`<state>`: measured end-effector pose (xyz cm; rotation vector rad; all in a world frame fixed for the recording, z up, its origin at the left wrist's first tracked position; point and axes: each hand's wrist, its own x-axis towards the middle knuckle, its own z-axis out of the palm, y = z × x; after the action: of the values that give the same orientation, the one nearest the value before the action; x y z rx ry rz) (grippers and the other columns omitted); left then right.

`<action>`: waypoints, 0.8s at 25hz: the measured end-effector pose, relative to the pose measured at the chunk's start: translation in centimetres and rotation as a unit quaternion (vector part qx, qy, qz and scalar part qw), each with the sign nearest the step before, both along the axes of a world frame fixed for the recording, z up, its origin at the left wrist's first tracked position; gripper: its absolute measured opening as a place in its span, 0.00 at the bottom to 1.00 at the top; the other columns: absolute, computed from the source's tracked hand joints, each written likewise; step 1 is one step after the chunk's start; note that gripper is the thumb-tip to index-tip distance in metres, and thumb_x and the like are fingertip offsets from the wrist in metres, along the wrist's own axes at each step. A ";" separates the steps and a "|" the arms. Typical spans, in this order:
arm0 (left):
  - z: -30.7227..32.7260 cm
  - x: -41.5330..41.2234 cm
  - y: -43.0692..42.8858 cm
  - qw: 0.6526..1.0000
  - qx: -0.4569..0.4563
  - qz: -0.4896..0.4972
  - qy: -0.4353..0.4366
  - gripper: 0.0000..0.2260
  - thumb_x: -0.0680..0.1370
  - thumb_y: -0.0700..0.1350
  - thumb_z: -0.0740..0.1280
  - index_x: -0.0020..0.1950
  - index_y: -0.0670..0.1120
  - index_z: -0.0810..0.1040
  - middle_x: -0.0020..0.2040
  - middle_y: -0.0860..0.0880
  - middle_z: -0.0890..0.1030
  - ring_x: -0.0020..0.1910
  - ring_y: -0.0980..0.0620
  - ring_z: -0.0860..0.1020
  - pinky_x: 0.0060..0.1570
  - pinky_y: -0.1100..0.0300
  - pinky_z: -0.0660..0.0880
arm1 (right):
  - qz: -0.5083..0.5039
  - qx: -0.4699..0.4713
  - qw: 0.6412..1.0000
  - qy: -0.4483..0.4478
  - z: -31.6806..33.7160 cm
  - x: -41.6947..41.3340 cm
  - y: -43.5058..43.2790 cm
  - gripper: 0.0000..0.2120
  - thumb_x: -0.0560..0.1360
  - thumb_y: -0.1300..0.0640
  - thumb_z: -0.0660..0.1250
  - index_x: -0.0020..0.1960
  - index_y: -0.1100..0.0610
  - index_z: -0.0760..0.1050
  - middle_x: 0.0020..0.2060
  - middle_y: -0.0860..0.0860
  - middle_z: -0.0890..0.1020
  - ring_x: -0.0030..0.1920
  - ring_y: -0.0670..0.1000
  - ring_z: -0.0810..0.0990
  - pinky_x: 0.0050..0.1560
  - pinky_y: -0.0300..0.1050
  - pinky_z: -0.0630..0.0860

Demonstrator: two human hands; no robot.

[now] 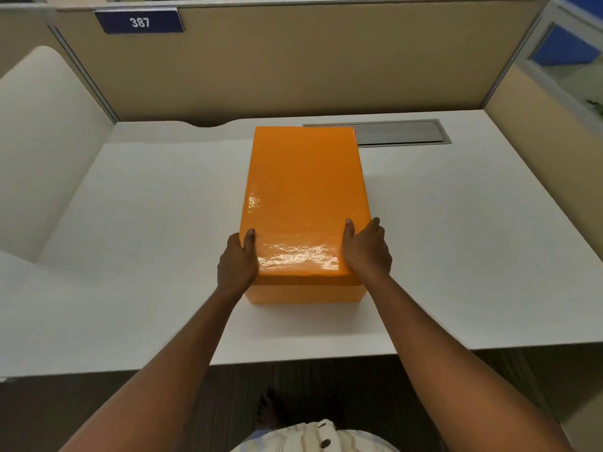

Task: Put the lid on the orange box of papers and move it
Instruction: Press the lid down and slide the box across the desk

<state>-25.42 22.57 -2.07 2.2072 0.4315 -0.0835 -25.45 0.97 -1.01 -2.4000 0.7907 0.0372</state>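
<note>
The orange box [305, 293] stands in the middle of the white desk [146, 223], its long side pointing away from me. Its glossy orange lid [303, 190] sits closed on top and hides the papers. My left hand [236, 265] grips the near left corner of the lid, thumb on top and fingers down the side. At the near right corner my right hand [367, 249] holds it the same way. A narrow strip of the box's front shows below the lid's edge.
A grey cable hatch [401, 132] is set into the desk behind the box on the right. Beige partition walls [293, 66] enclose the desk at the back and both sides, with a sign reading 387 [140, 21]. The desk's front edge is near me.
</note>
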 end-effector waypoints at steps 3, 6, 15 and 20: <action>0.3 0.3 0.2 1.000 -0.020 -0.014 0.016 0.28 0.80 0.60 0.50 0.73 0.43 0.60 0.68 0.40 0.73 0.62 0.38 0.75 0.58 0.47 0.71 | 0.011 0.064 0.998 -0.001 0.0 0.1 -0.6 0.35 0.78 0.39 0.52 0.76 0.58 0.47 0.74 0.59 0.62 0.67 0.63 0.69 0.60 0.57 0.71; 0.6 0.7 0.7 0.998 -0.044 -0.033 0.033 0.32 0.79 0.61 0.53 0.77 0.44 0.51 0.74 0.39 0.67 0.68 0.37 0.71 0.63 0.44 0.69 | 0.010 0.146 0.989 0.016 0.3 0.9 -1.7 0.37 0.77 0.40 0.55 0.76 0.56 0.43 0.74 0.59 0.61 0.68 0.64 0.68 0.62 0.58 0.70; 2.9 10.3 1.1 0.994 -0.072 -0.081 -0.003 0.30 0.79 0.62 0.54 0.77 0.51 0.54 0.77 0.43 0.61 0.74 0.39 0.64 0.70 0.39 0.63 | 0.149 0.076 0.984 -0.055 1.3 8.6 -3.9 0.32 0.78 0.41 0.52 0.77 0.50 0.44 0.78 0.55 0.51 0.75 0.62 0.56 0.71 0.62 0.60; 2.4 14.1 0.9 0.975 -0.167 -0.146 -0.010 0.26 0.80 0.57 0.55 0.77 0.53 0.54 0.76 0.46 0.64 0.69 0.41 0.71 0.65 0.42 0.70 | 0.167 0.070 0.982 -0.043 -0.3 12.4 -4.2 0.32 0.79 0.41 0.50 0.77 0.50 0.42 0.78 0.52 0.49 0.76 0.58 0.54 0.72 0.59 0.57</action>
<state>-11.35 23.51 0.34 1.9204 0.0705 -0.2715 -13.01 -3.25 -1.30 -2.3552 0.3269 0.1188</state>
